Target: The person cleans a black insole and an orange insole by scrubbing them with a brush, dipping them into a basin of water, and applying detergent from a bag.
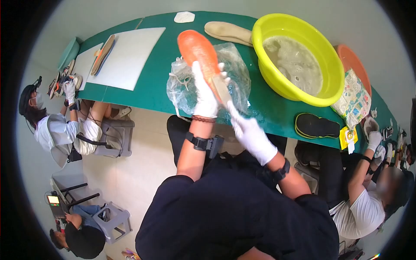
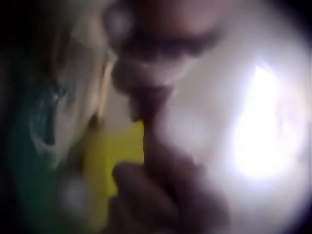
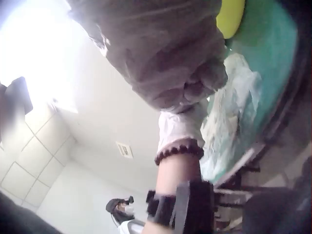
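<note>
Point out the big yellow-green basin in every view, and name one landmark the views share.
Head: the basin stands at upper right.
Left wrist: a blurred yellow patch, left of centre and reaching below the middle, is probably the basin; too blurred to be sure.
Right wrist: only a piece of the basin shows, at the top edge, right of centre.
Shared landmark: the green table, along the left side in the left wrist view and at upper right in the right wrist view.

They wear a dark shirt [image 1: 236,212], white gloves [image 1: 255,138], black wristbands [image 1: 199,142] and a beaded bracelet [image 1: 203,119].
</note>
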The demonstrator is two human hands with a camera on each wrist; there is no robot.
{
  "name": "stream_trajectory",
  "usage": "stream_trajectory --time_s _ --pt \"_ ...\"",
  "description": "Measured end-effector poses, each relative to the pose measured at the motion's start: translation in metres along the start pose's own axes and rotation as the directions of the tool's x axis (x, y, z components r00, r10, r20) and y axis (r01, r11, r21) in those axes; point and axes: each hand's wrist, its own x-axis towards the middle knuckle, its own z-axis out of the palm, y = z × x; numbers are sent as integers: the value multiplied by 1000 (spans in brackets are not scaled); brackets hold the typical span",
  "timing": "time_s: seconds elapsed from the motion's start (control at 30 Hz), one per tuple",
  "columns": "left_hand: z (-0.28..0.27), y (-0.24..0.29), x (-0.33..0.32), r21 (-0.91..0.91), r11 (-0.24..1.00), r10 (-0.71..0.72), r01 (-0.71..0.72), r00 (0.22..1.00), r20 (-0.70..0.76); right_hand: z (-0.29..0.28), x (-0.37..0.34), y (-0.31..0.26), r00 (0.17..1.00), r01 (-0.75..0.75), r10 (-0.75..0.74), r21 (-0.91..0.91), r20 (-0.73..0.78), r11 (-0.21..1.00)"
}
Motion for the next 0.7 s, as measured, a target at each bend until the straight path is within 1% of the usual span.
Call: stream_trajectory --time_s 0.03,0.07,0.1,0.13,0.17,0.2,0.23,0.27,0.3,0.33,0.37,0.4,0.43,0.47,0.5,0.53,0.57,0.6,0.63,0.67,0.7 --pt "2 -8 -8 35 999 -29 28 999 23 -6 9 -2 998 -54 54 24 26 998" --pt "5 -14 -15 82 995 -54 53 998 13 -12 18 -5 993 -109 107 46 51 993" --pt "-2 -12 -11 29 997 -69 68 996 52 -22 27 -12 969 -218 208 71 134 973" --pt "-9 -7 1 -23 996 -78 80 992 100 -17 20 -10 975 -193 173 148 139 970" --pt "-15 -3 11 -75 993 -83 95 985 150 -4 19 2 994 -108 94 276 63 955" --pt "-6 4 7 -138 988 -49 66 991 127 4 23 2 1000 -6 13 392 -15 920" --pt "-6 2 7 -130 990 -45 62 990 136 11 26 1 993 104 -68 487 -92 867" --pt "-6 -4 8 -120 991 -41 59 989 143 5 20 1 980 -190 173 695 95 693" --pt "-6 -10 7 -108 992 -41 57 988 148 -7 21 -19 879 -456 345 792 329 407" --pt "5 -15 -8 -117 984 -120 133 987 110 -15 27 -23 851 -489 356 832 387 263" --pt "4 -21 -8 -65 993 -94 99 992 86 -16 32 -2 812 -549 328 821 482 153" --pt "-11 -21 7 -121 985 -114 126 988 101 -14 27 -3 820 -540 327 823 469 175" --pt "-14 -10 15 -176 972 -135 154 984 119 -12 20 -5 829 -530 325 825 455 198" --pt "-20 -4 17 -119 992 -19 29 996 86 -16 10 -3 843 -537 306 715 442 448" --pt "-12 7 10 -140 990 -16 18 1000 18 -13 5 -1 928 -369 250 588 276 720" --pt "-4 7 4 -89 996 18 -16 1000 24 -9 2 3 983 -172 131 377 130 910" --pt "-1 5 -1 -34 998 49 -48 998 26 -6 0 5 999 23 -26 112 21 993" --pt "-2 2 -3 -25 999 23 -23 1000 3 -11 4 2 998 -25 29 -70 64 997" --pt "-1 0 -3 -20 1000 -3 2 1000 -19 -18 12 0 991 -62 90 -254 98 965" --pt "1 -1 -2 -16 1000 -23 23 999 -33 -17 16 4 991 -29 81 -406 110 913" --pt "5 -1 -2 11 1000 -14 15 998 -60 -18 15 3 992 -31 82 -444 95 895"
